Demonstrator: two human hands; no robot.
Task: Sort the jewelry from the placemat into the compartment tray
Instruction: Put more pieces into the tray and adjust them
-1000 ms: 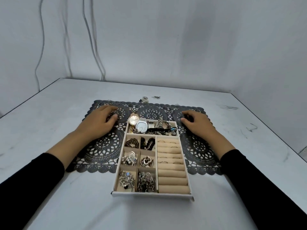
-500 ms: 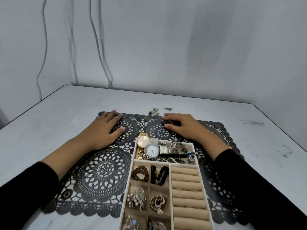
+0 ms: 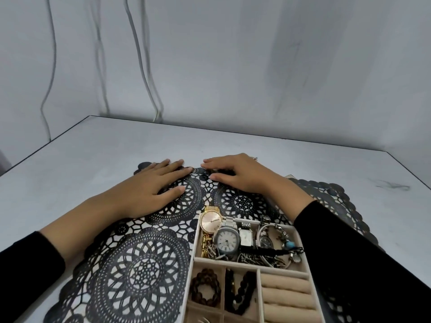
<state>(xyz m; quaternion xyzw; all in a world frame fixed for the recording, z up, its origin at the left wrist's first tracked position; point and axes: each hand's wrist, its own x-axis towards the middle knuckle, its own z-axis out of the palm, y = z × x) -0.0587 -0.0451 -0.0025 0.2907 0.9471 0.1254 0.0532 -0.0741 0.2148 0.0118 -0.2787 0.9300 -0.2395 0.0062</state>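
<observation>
Both hands are out at the far edge of the placemat (image 3: 140, 271). My left hand (image 3: 151, 192) lies flat on the lace with its fingers straight and spread a little. My right hand (image 3: 240, 178) is arched, its fingertips down on the mat over something dark; I cannot tell whether it is pinching anything.

Between the two hands, just beside my left fingertips, sits what looks like a small ring (image 3: 190, 169). A tiny piece (image 3: 254, 157) shows just beyond my right hand, and I can't make out whether it lies on the mat or on the counter (image 3: 116, 145). The tray (image 3: 247, 266) is on the near right of the mat, already well filled.

What worries me is the lace. Its holes could catch a ring, so a careless pinch may lift the mat with it or flick the ring away across the counter. Sliding my left fingers forward could also nudge it off the far edge. The tiny far piece is easy to miss behind my knuckles.

The watch compartment is heaped, and the gold watch (image 3: 211, 221) leans over the tray's far wall. My right sleeve (image 3: 349, 252) passes right beside that side of the tray. Dragging my arm back low could snag a strap or cord and pull things out again.
</observation>
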